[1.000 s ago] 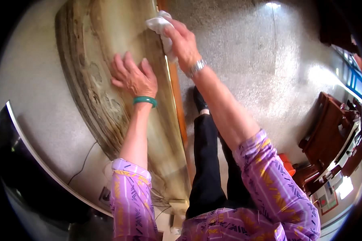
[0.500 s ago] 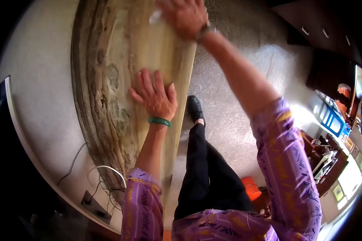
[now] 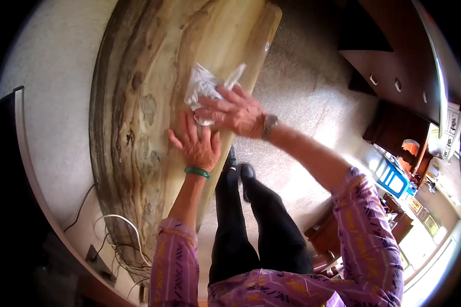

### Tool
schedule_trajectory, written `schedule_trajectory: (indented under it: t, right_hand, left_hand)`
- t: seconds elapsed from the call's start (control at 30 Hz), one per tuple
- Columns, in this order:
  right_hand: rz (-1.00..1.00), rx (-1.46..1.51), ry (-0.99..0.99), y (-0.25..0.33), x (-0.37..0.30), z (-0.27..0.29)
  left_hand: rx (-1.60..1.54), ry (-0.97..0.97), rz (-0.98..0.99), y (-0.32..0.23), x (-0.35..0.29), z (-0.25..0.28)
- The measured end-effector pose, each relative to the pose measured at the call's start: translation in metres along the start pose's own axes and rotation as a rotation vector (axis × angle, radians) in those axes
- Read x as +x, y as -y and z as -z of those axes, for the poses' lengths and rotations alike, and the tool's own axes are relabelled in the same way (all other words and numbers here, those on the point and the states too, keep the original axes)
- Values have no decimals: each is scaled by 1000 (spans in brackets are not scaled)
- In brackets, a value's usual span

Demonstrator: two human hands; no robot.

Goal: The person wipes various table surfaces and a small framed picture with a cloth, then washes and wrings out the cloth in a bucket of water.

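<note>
Under my right hand [image 3: 235,113] is a crumpled white cloth [image 3: 202,86], pressed against a glossy tabletop [image 3: 159,61] with brown and cream streaks. The fingers lie over the near part of the cloth, and its loose ends stick out beyond them. My left hand [image 3: 198,148], with a green bangle at the wrist, rests flat on the same surface with its fingers apart. Its fingertips come close to the cloth and the right hand; whether they touch the cloth I cannot tell.
A pale wall runs along the table's left side. Cables [image 3: 130,256] tangle at its near left end, by a power strip [image 3: 98,261]. Dark cabinets [image 3: 389,66] stand at the far right, with a blue plastic item [image 3: 393,176] nearer. My legs are right of the table edge.
My right hand has come back from the far part of the tabletop, bringing the cloth close to my left hand. My left hand stays flat on the surface. Both shoes now show.
</note>
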State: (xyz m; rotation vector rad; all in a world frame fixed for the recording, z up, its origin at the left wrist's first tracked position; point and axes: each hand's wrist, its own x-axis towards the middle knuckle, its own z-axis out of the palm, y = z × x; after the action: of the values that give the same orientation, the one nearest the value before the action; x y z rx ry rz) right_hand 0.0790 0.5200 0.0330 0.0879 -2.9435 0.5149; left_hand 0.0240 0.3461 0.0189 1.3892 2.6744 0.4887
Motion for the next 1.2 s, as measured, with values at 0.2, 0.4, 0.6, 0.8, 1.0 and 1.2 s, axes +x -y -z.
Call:
schedule_trajectory:
  t: [0.2, 0.4, 0.6, 0.8, 1.0, 1.2]
  right_hand:
    - [-102, -175, -13, -111, 98, 9]
    - [-406, -187, -100, -141, 180, 9]
    - [139, -66, 91, -19, 100, -22]
    - [411, 4, 94, -74, 151, -20]
    - [-126, -156, 148, -120, 252, 10]
    - [118, 135, 133, 14, 189, -75]
  left_hand:
    - [7, 60, 34, 1, -1, 4]
    - [-47, 33, 52, 0, 1, 2]
    - [-67, 96, 115, 4, -5, 5]
    - [-102, 74, 108, 1, 1, 11]
    - [-82, 70, 134, 1, 3, 14]
    - [-70, 34, 114, -4, 7, 6]
